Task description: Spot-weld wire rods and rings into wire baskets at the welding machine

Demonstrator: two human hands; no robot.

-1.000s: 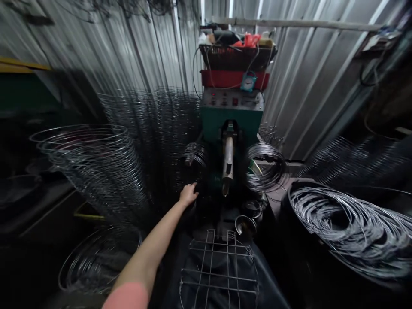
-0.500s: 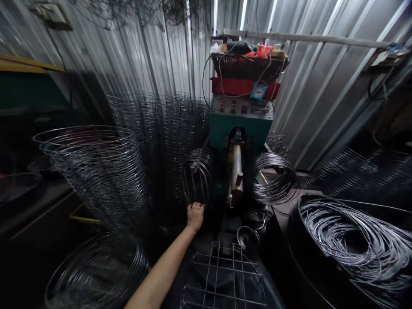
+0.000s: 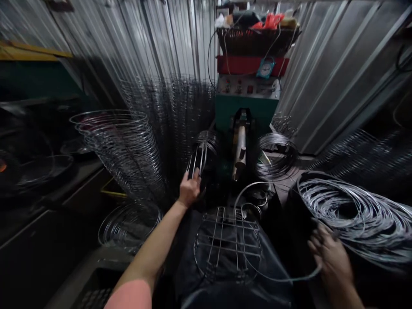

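My left hand (image 3: 189,189) is closed around the near ends of some thin straight wires (image 3: 200,158), in front of a stack of wire hoops (image 3: 206,140) left of the machine. Low on the right, my right hand (image 3: 330,251), a little blurred, grips a wire ring (image 3: 277,280). The ring's loop spreads leftward over a round wire rack (image 3: 222,246) with crossing bars. That rack rests on dark cloth at my lap. Beside my right hand lies a large pile of wire rings (image 3: 334,197).
A green machine (image 3: 225,113) with a metal arm (image 3: 240,150) stands ahead. Tall stacks of wire hoops (image 3: 125,146) rise on the left. Another wire coil (image 3: 277,156) hangs right of the machine arm. A basket (image 3: 257,40) and a small clock (image 3: 265,68) are on top.
My left hand has moved slightly left and up, and straight wires now show in it. My right hand has come into view holding a wire ring over the rack. The view has tilted down.
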